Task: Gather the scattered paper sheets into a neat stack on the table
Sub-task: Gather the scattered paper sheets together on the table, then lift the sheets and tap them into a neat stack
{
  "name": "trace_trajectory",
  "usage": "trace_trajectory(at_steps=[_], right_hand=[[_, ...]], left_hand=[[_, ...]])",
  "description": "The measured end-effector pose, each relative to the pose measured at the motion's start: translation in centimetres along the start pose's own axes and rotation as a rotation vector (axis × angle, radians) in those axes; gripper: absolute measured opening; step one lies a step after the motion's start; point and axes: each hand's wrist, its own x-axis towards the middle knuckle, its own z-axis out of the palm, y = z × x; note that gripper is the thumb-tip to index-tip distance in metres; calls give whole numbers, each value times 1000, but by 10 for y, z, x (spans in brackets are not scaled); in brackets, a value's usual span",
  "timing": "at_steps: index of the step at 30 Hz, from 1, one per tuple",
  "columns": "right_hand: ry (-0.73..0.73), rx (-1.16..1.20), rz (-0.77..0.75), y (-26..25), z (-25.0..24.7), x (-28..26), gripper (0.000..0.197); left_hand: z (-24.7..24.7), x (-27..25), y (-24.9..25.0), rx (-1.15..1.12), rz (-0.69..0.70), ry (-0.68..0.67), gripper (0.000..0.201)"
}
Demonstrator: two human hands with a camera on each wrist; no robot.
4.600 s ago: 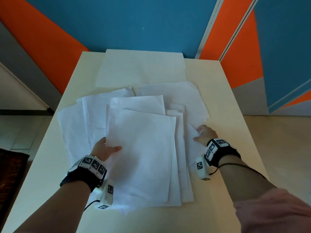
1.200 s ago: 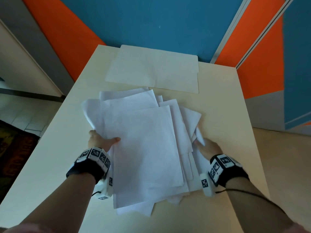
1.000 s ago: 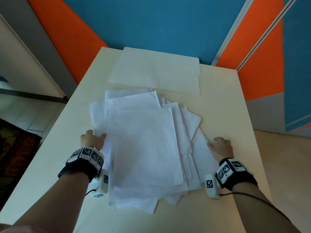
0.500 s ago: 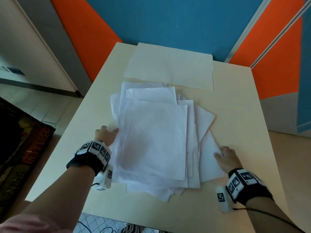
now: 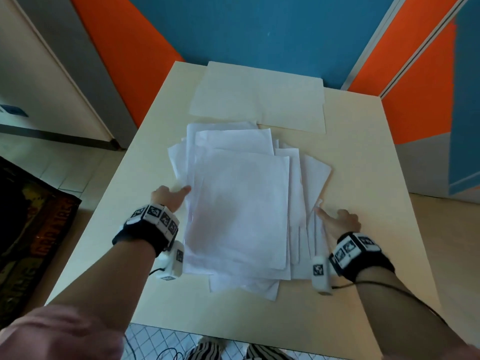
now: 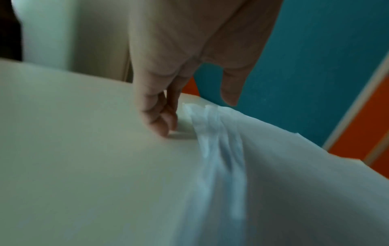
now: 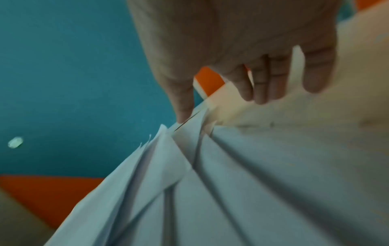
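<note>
A loose pile of white paper sheets [image 5: 239, 209] lies in the middle of the cream table [image 5: 363, 178], its edges uneven and fanned out at the right and near sides. My left hand [image 5: 172, 194] is at the pile's left edge with the thumb against the sheets. In the left wrist view the left hand [image 6: 197, 114] has its curled fingertips [image 6: 164, 123] on the table beside the paper edges [image 6: 210, 133]. My right hand [image 5: 335, 216] is at the pile's right edge. In the right wrist view its thumb [image 7: 183, 106] touches the staggered sheet edges [image 7: 189, 141] and the fingers hang over the table.
Two more white sheets [image 5: 259, 102] lie flat side by side at the table's far end, apart from the pile. Blue and orange walls stand behind the table. A dark patterned rug [image 5: 33, 229] lies on the floor at the left. The table's near edge is close to my body.
The spread of sheets has been pushed inward into a narrower pile. My right hand has slid left against the pile's right edge, and the left hand stays at the left edge.
</note>
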Motion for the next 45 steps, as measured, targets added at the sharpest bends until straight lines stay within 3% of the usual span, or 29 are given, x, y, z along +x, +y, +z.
trace_trajectory(at_steps=[3, 7, 10, 13, 17, 20, 22, 23, 25, 26, 27, 30, 34, 36, 38, 42, 45], right_hand=[[-86, 110, -12, -28, 14, 9, 91], [-122, 21, -102, -53, 31, 8, 91], [-56, 117, -102, -53, 25, 16, 83], [-114, 330, -38, -56, 19, 22, 91], [-218, 363, 0, -63, 24, 21, 92], [-216, 390, -17, -62, 28, 19, 88], [-225, 433, -61, -64, 28, 16, 74], [-256, 447, -98, -65, 29, 16, 77], [-347, 419, -134, -67, 30, 14, 112], [-390, 409, -145, -65, 30, 14, 123], [-433, 397, -140, -62, 31, 17, 119], [-482, 372, -101, -57, 20, 0, 63], [-473, 567, -185, -54, 9, 0, 47], [-507, 685, -221, -54, 2, 3, 76], [-573, 750, -253, -52, -2, 9, 107], [-527, 811, -287, -60, -22, 7, 112], [-377, 914, -377, -80, -50, -10, 107]], left_hand=[[10, 6, 21, -187, 10, -53, 69], [28, 4, 39, -145, 119, -136, 31], [29, 14, 34, -261, 125, -143, 64], [28, 16, 35, -456, 74, -162, 79], [38, 18, 33, -522, 20, -236, 78], [36, 19, 25, -495, -10, -285, 47], [35, 23, 17, -503, -21, -339, 46], [34, 24, 14, -520, -17, -364, 57], [37, 35, 6, -552, 9, -405, 77], [37, 34, 4, -571, 22, -430, 76], [35, 28, 4, -600, 36, -441, 71], [31, 13, 3, -659, 82, -514, 48], [25, 11, 0, -764, 129, -513, 26], [17, 4, 6, -811, 170, -518, 18], [6, -6, 18, -803, 237, -564, 34], [-14, -16, 48, -780, 353, -607, 58], [-30, -22, 75, -828, 447, -571, 57]])
